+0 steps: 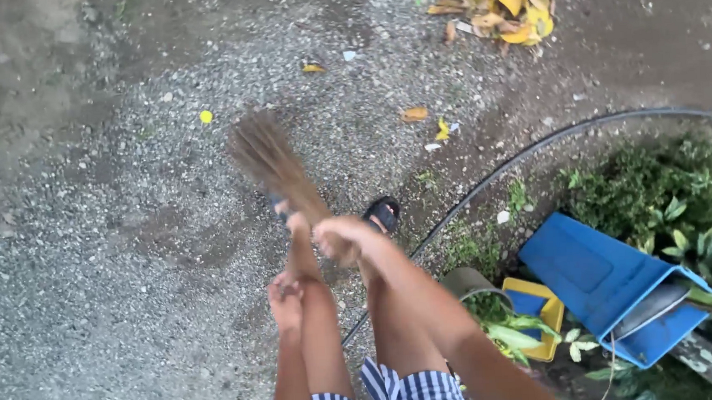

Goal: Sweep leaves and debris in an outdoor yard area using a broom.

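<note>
The left hand (pixel 285 297) rests on the thigh, fingers curled, holding nothing I can see. The right hand (pixel 337 235) grips the broom (pixel 273 160) tightly; its blurred bristles point over the gravel (pixel 91 262). Farther away lie yellow leaves (pixel 508 5).

The ground (pixel 114 237) was grey gravel, turning to bare dark soil along the top and right. A pile of yellow leaves (pixel 508 5) lay at the top edge, and single fallen leaves (pixel 415 114) were scattered over the gravel near the middle. A black hose (pixel 532 152) curved across the soil on the right. Beside it lay a blue plastic bin (pixel 612 284) on its side, next to a yellow container (pixel 550 316) and green plants (pixel 664 184).
</note>
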